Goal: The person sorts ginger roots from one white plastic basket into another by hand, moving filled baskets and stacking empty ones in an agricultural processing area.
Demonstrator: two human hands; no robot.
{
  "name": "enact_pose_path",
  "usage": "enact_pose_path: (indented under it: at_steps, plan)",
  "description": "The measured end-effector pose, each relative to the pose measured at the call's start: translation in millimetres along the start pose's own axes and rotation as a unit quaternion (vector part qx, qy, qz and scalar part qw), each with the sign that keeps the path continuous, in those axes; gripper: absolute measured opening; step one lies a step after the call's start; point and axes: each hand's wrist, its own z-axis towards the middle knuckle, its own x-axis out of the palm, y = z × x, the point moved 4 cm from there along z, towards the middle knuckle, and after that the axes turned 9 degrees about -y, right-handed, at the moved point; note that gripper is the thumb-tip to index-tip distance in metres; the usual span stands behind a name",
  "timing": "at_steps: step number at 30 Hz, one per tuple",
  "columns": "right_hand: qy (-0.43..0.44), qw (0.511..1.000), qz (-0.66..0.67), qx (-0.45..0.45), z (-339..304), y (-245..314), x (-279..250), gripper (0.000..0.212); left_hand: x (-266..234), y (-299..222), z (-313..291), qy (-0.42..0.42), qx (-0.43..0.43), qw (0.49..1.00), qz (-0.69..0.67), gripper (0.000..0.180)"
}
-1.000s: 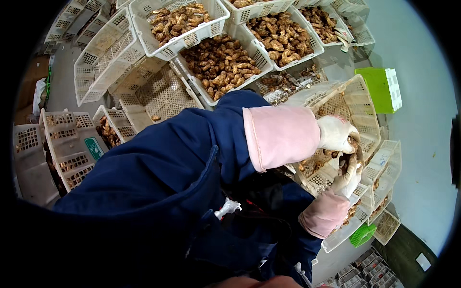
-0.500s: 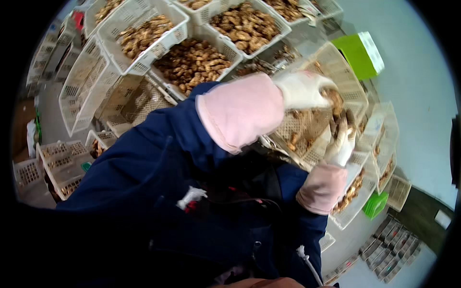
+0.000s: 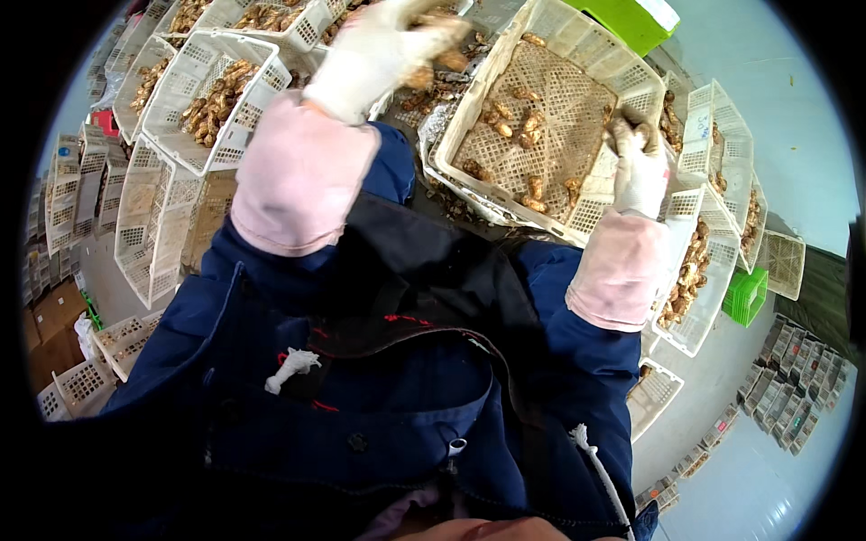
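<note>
Many white plastic crates (image 3: 216, 99) filled with brown root pieces stand around the person, and the view is now turned so that one shallow white crate (image 3: 577, 99) lies almost in the middle, while half a second ago it sat more to the right. This crate is nearly empty; only a few brown root pieces (image 3: 528, 122) remain on its mesh bottom. The right hand (image 3: 639, 162), in a white glove, is closed on the crate's right rim and seems to tilt it. The left hand (image 3: 383, 50) has risen to the upper edge and is closed around some brown pieces (image 3: 442, 63). A green box (image 3: 631, 18) stands behind the crate, and the person's pink sleeve cover (image 3: 302, 176) hides part of the crates on the left.
</note>
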Motion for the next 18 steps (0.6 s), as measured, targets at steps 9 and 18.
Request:
enact_pose_path:
  at_steps: [9, 18]
  plan:
    - [0.124, 0.913, -0.381, -0.074, 6.5, -36.4, 30.7, 0.027, 112.5, 44.5, 7.0, 0.150, 0.005, 0.982, -0.118, 0.033]
    - [0.122, 0.782, -0.609, -0.050, 48.6, -116.9, -2.9, 0.045, 99.4, 47.0, 17.2, 0.083, 0.048, 0.989, -0.112, 0.036]
